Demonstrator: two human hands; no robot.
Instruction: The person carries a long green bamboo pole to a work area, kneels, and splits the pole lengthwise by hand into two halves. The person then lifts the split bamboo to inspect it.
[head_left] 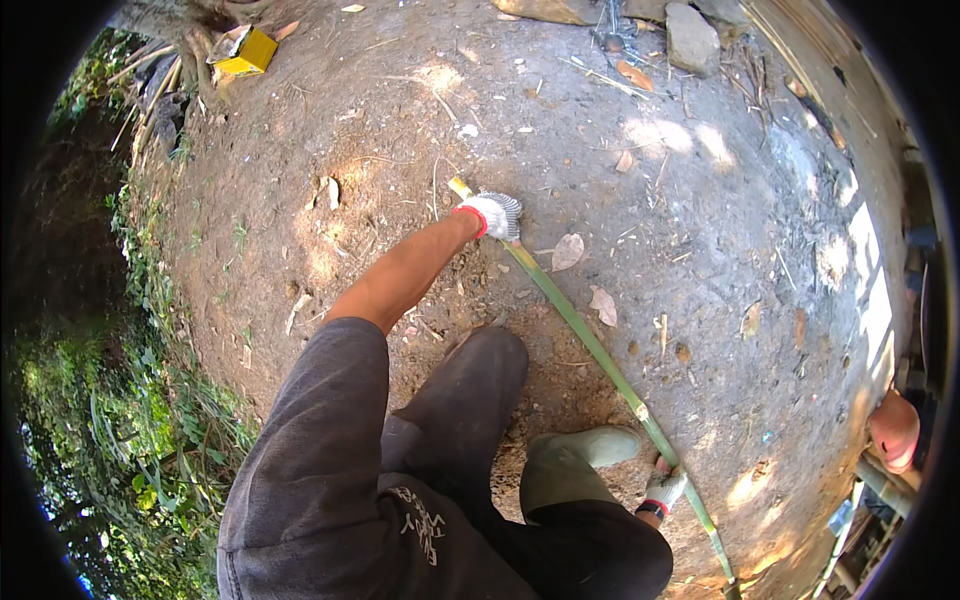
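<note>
A long green bamboo pole (590,345) lies slanted across the dirt ground, from upper left to lower right. My left hand (492,214), in a white knit glove with a red cuff, is stretched far forward and closed around the pole near its pale cut end. My right hand (664,490), in the same kind of glove, grips the pole lower down, close beside my green rubber boot (575,460). My dark trousers fill the lower middle of the view.
Bare packed dirt (700,250) carries dry leaves and twigs. A yellow box (247,52) lies by tree roots at the top left. Rocks (690,35) sit at the top. Green plants (130,400) border the left. A wooden structure edges the right side.
</note>
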